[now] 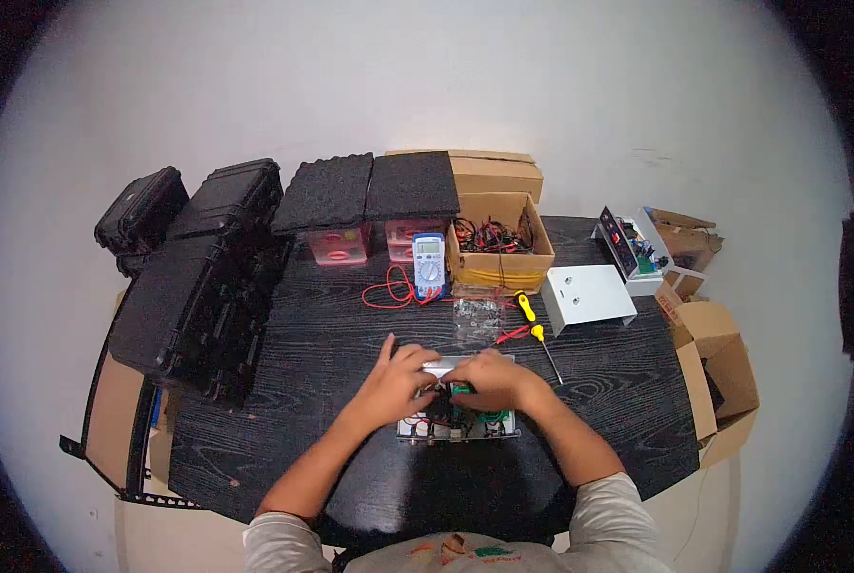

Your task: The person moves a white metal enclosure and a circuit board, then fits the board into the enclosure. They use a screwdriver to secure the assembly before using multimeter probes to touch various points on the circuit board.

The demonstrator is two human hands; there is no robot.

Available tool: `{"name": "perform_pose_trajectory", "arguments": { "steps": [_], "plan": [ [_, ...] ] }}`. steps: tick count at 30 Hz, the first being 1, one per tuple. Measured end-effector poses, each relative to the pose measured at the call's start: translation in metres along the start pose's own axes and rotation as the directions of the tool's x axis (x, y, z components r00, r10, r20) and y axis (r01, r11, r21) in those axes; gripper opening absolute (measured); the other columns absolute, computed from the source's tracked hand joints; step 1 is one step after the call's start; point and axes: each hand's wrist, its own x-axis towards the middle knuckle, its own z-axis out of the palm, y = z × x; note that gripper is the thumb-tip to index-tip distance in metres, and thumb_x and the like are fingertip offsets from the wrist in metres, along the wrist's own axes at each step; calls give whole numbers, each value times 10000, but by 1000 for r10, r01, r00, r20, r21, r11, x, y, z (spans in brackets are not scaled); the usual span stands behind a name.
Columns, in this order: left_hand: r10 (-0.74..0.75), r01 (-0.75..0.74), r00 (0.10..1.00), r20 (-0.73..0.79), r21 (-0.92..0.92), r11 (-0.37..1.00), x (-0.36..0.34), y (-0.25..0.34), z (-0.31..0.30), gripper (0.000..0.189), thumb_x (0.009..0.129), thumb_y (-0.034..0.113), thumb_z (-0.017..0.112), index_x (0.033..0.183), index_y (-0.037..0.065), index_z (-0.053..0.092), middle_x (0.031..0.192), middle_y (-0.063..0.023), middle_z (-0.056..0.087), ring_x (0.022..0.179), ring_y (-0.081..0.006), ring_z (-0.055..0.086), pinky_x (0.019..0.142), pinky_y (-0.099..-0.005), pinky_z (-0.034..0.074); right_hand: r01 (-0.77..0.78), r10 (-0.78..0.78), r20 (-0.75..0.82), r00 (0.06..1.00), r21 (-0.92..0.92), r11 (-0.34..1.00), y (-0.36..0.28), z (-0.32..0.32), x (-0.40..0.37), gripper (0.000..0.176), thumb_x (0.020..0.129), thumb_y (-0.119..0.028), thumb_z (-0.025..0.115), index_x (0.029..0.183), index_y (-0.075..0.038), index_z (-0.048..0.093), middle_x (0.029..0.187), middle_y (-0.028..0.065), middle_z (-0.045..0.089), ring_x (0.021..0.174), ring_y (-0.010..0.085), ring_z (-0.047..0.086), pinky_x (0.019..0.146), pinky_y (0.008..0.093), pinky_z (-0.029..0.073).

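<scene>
An open metal electronics case lies on the black wood-grain table right in front of me. Inside it are a green circuit board and some wires. My left hand reaches over the case's left side, its fingertips bent down into it. From the right, my right hand leans over the board, fingers curled near the left fingertips. Whatever the fingertips pinch is too small and covered to make out. A yellow-handled screwdriver and a clear plastic bag of small parts lie just beyond.
Behind stand a blue multimeter with red leads and a cardboard box of cables. A white metal cover and a second opened device are at right. Black hard cases stack at left; an open carton sits off the right edge.
</scene>
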Motion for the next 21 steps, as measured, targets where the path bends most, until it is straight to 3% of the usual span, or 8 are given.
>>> {"name": "perform_pose_trajectory", "arguments": {
  "steps": [8, 21],
  "plan": [
    [-58, 58, 990, 127, 7, 998, -7, -8, -13, 555, 643, 473, 906, 1057, 114, 823, 1540, -151, 490, 1448, -407, 385, 1198, -719, 224, -50, 57, 70, 996, -92, 995, -12, 3, 5, 354, 900, -322, 736, 1232, -201, 753, 1118, 110, 717, 1132, 322, 674, 1015, 505, 442],
    [-60, 59, 984, 168, 11, 998, -7, -7, -14, 482, 667, 449, 897, 1008, 115, 827, 1534, -142, 494, 1451, -387, 391, 1198, -692, 256, -38, 37, -8, 999, -117, 992, -13, 9, 5, 295, 885, -299, 734, 1158, -200, 786, 1050, 110, 707, 1069, 329, 685, 972, 505, 452]
  ]
}}
